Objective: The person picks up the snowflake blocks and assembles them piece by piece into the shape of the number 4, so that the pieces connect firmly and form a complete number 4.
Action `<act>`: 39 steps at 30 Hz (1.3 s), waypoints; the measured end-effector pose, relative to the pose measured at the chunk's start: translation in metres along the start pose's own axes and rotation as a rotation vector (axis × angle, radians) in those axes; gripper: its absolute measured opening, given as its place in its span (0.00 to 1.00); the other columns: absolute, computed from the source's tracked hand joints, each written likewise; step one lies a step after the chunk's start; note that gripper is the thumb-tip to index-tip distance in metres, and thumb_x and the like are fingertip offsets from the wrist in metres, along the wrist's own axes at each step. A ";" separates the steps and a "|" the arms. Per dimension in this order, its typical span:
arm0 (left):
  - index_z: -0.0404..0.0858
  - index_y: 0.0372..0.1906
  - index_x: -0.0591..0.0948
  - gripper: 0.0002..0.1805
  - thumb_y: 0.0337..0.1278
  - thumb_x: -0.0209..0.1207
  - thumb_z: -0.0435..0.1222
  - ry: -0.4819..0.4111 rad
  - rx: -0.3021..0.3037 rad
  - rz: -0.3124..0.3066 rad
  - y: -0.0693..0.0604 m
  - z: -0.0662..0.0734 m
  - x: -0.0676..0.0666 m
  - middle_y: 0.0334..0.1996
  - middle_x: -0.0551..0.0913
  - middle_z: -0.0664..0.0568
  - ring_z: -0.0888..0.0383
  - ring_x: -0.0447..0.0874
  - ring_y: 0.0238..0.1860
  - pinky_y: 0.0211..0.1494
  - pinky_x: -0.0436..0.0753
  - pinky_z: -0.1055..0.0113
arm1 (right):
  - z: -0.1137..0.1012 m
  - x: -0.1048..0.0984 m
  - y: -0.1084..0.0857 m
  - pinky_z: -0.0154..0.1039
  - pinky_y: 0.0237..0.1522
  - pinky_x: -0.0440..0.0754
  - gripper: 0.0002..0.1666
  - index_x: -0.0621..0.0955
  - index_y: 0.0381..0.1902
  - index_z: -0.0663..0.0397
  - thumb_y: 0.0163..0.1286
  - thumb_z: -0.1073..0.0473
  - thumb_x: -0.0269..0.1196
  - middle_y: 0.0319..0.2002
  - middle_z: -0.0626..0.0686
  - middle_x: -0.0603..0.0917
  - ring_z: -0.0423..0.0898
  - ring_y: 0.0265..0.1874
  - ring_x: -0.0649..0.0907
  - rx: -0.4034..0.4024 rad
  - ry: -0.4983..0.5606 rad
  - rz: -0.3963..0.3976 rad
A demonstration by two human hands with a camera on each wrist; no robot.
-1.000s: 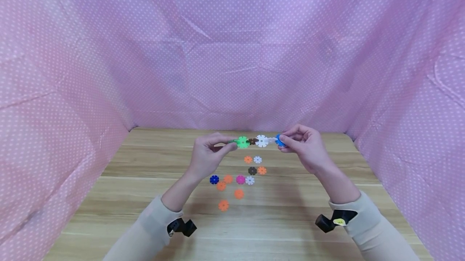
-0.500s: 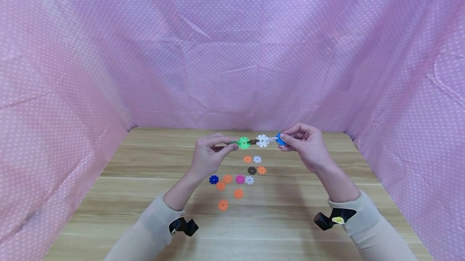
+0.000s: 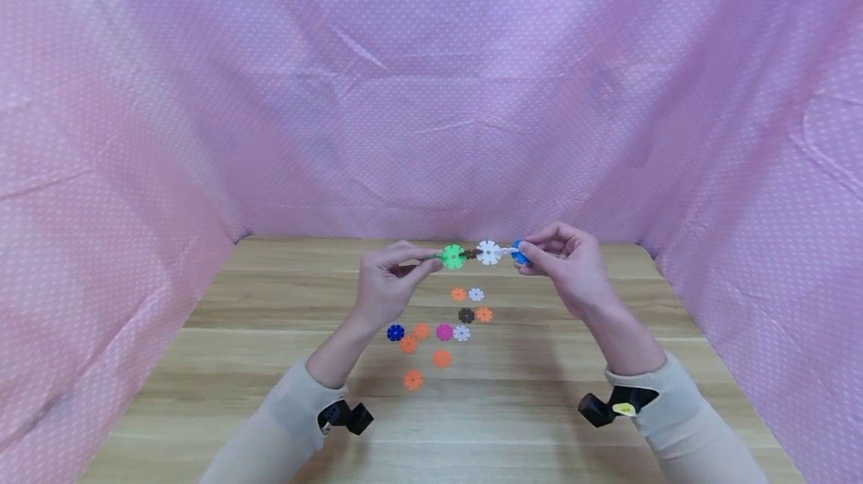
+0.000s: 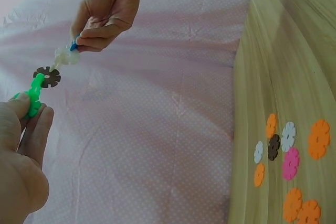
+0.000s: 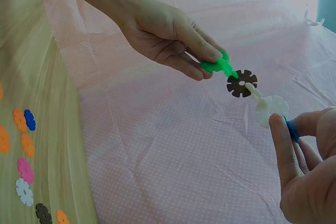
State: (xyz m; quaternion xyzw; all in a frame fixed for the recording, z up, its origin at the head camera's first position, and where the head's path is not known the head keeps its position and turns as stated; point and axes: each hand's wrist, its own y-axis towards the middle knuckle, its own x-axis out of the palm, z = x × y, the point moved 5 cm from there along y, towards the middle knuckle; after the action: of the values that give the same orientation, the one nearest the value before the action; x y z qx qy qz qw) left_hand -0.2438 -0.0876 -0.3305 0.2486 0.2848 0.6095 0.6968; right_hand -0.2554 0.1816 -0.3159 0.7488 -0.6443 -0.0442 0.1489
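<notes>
A chain of notched discs stretches between the two hands, above the table's far part. My left hand (image 3: 391, 285) pinches its green end; a green disc (image 3: 454, 257) shows beside the fingertips. A brown disc (image 5: 242, 83) joins the green part to a white disc (image 3: 488, 252). Another white piece, seen nearly edge-on, links to the blue disc (image 3: 520, 252) at the other end, which my right hand (image 3: 573, 270) pinches between thumb and fingers. In the left wrist view the fingers partly cover the green end (image 4: 34, 95); in the right wrist view most of the blue disc is hidden.
Loose discs lie on the wooden table (image 3: 270, 364) below the hands: several orange ones (image 3: 413, 380), a dark blue one (image 3: 395, 333), a pink one (image 3: 444, 332), a dark brown one (image 3: 467, 315) and two white ones (image 3: 476, 294). Pink dotted cloth (image 3: 431, 132) surrounds the table.
Both hands and the chain have risen slightly in the head view. The same grips stay on the green and blue ends, and the loose discs lie as before.
</notes>
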 end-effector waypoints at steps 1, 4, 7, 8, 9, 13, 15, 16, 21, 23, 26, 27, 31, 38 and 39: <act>0.24 0.39 0.89 0.05 0.58 0.70 0.19 -0.005 -0.002 0.002 0.000 0.000 0.000 0.34 0.90 0.33 0.70 0.89 0.33 0.21 0.80 0.82 | 0.000 0.001 0.000 0.36 0.39 0.96 0.07 0.85 0.37 0.56 0.71 0.73 0.68 0.32 0.48 0.92 0.40 0.31 0.93 0.007 0.000 -0.005; 0.23 0.40 0.89 0.05 0.60 0.70 0.21 -0.032 -0.013 0.002 -0.001 0.000 0.000 0.34 0.89 0.32 0.67 0.93 0.37 0.31 0.92 0.76 | 0.001 0.002 0.000 0.36 0.38 0.97 0.07 0.83 0.39 0.56 0.74 0.73 0.65 0.32 0.47 0.92 0.40 0.30 0.92 0.011 -0.002 -0.016; 0.22 0.41 0.88 0.05 0.61 0.69 0.21 -0.049 -0.027 0.016 -0.001 0.000 -0.003 0.34 0.89 0.30 0.67 0.93 0.39 0.42 0.96 0.66 | 0.003 0.002 0.002 0.38 0.37 0.97 0.06 0.82 0.41 0.55 0.79 0.69 0.61 0.32 0.46 0.92 0.41 0.29 0.92 0.011 -0.011 -0.041; 0.22 0.41 0.88 0.05 0.62 0.68 0.21 -0.055 -0.032 0.021 -0.001 0.000 -0.004 0.35 0.88 0.29 0.67 0.94 0.39 0.44 0.96 0.63 | 0.005 0.001 0.003 0.38 0.37 0.97 0.06 0.82 0.42 0.54 0.81 0.67 0.60 0.32 0.46 0.92 0.42 0.28 0.92 0.014 -0.014 -0.053; 0.21 0.41 0.88 0.05 0.61 0.68 0.20 -0.057 -0.037 0.028 -0.001 0.000 -0.005 0.35 0.88 0.29 0.67 0.93 0.39 0.45 0.96 0.62 | 0.008 0.000 0.005 0.38 0.37 0.97 0.06 0.81 0.42 0.54 0.82 0.66 0.59 0.32 0.46 0.92 0.42 0.29 0.92 0.022 -0.019 -0.064; 0.21 0.43 0.87 0.06 0.61 0.67 0.18 -0.054 -0.045 0.048 0.001 0.004 -0.012 0.35 0.88 0.29 0.67 0.93 0.38 0.45 0.96 0.63 | 0.035 -0.008 0.014 0.38 0.41 0.97 0.04 0.79 0.43 0.60 0.80 0.70 0.58 0.32 0.45 0.91 0.42 0.31 0.92 0.082 -0.122 -0.099; 0.21 0.43 0.87 0.06 0.61 0.67 0.18 -0.058 -0.042 0.054 0.001 0.005 -0.014 0.34 0.88 0.31 0.67 0.93 0.37 0.45 0.96 0.62 | 0.053 -0.012 0.017 0.38 0.41 0.97 0.02 0.80 0.45 0.66 0.78 0.71 0.60 0.34 0.47 0.91 0.42 0.33 0.92 0.106 -0.248 -0.114; 0.21 0.43 0.87 0.06 0.61 0.67 0.18 -0.058 -0.041 0.057 0.001 0.006 -0.014 0.34 0.89 0.33 0.67 0.93 0.37 0.45 0.96 0.63 | 0.061 -0.013 0.017 0.37 0.42 0.97 0.05 0.80 0.46 0.69 0.76 0.71 0.62 0.35 0.50 0.92 0.43 0.34 0.92 0.113 -0.320 -0.123; 0.20 0.43 0.87 0.07 0.60 0.67 0.17 -0.073 -0.043 0.062 0.001 0.008 -0.016 0.33 0.91 0.47 0.67 0.93 0.36 0.45 0.96 0.62 | 0.097 -0.013 0.017 0.31 0.38 0.93 0.09 0.85 0.47 0.68 0.72 0.67 0.68 0.39 0.60 0.91 0.43 0.35 0.89 0.104 -0.644 -0.181; 0.20 0.43 0.87 0.07 0.60 0.67 0.17 -0.079 -0.047 0.063 0.001 0.009 -0.016 0.34 0.91 0.51 0.66 0.93 0.36 0.45 0.96 0.62 | 0.109 -0.012 0.017 0.29 0.38 0.90 0.07 0.87 0.45 0.64 0.71 0.67 0.69 0.39 0.59 0.91 0.44 0.36 0.88 0.099 -0.726 -0.201; 0.19 0.43 0.87 0.07 0.60 0.67 0.17 -0.083 -0.054 0.063 0.001 0.008 -0.016 0.34 0.91 0.51 0.66 0.93 0.36 0.45 0.97 0.61 | 0.124 -0.010 0.016 0.30 0.40 0.90 0.07 0.88 0.44 0.63 0.71 0.66 0.69 0.38 0.56 0.91 0.44 0.37 0.88 0.084 -0.821 -0.230; 0.19 0.43 0.87 0.07 0.60 0.67 0.17 -0.082 -0.055 0.063 0.001 0.008 -0.016 0.34 0.91 0.49 0.66 0.93 0.36 0.45 0.97 0.61 | 0.129 -0.009 0.015 0.31 0.41 0.90 0.07 0.88 0.45 0.63 0.70 0.66 0.69 0.38 0.55 0.91 0.44 0.38 0.88 0.085 -0.849 -0.243; 0.20 0.43 0.87 0.07 0.60 0.67 0.17 -0.080 -0.062 0.066 0.001 0.008 -0.016 0.34 0.90 0.40 0.66 0.93 0.36 0.45 0.97 0.61 | 0.148 -0.003 0.012 0.35 0.43 0.93 0.09 0.88 0.47 0.63 0.70 0.66 0.68 0.39 0.53 0.91 0.44 0.39 0.88 0.087 -0.926 -0.304; 0.20 0.43 0.87 0.07 0.61 0.67 0.17 -0.072 -0.055 0.063 0.001 0.008 -0.016 0.34 0.90 0.36 0.66 0.93 0.37 0.45 0.97 0.62 | 0.169 0.007 0.006 0.36 0.42 0.93 0.10 0.89 0.47 0.60 0.68 0.66 0.71 0.40 0.53 0.92 0.41 0.37 0.87 0.026 -1.046 -0.352; 0.20 0.43 0.87 0.07 0.61 0.67 0.17 -0.072 -0.053 0.063 0.001 0.007 -0.016 0.34 0.90 0.36 0.67 0.93 0.37 0.45 0.97 0.62 | 0.170 0.009 0.006 0.36 0.41 0.92 0.10 0.89 0.47 0.60 0.68 0.66 0.71 0.40 0.53 0.91 0.41 0.36 0.87 0.013 -1.051 -0.359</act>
State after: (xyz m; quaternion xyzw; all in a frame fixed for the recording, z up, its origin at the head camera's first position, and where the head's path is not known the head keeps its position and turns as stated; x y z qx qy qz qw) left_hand -0.2412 -0.1034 -0.3227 0.2607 0.2353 0.6290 0.6935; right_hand -0.3030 0.1443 -0.4748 0.7249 -0.4944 -0.4327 -0.2070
